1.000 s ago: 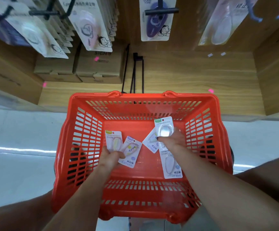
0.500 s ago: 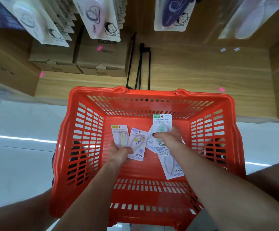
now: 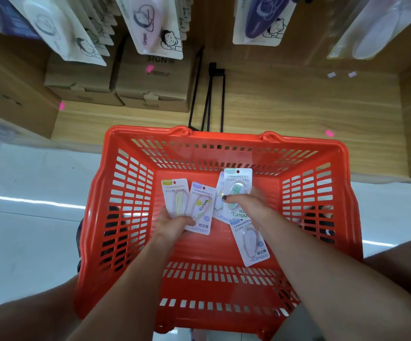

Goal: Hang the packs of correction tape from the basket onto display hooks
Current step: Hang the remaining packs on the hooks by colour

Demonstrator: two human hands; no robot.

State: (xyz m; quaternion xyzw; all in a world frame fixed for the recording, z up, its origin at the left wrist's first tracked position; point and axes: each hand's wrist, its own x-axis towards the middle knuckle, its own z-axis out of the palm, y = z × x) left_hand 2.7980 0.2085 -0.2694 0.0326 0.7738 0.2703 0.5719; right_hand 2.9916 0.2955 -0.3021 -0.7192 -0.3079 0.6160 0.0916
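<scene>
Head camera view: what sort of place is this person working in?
Most likely a stationery shop aisle. Carded packs hang in rows above a wooden shelf that holds brown stock cartons, and both hands reach into a red shopping basket of Campus correction tape packs.

A stationery shop: above the hands [image 3: 175,225], carded packs [image 3: 150,23] hang in rows over a wooden shelf [image 3: 297,107] with stock boxes [image 3: 150,94], and a red shopping basket [image 3: 224,141] surrounds them.
</scene>
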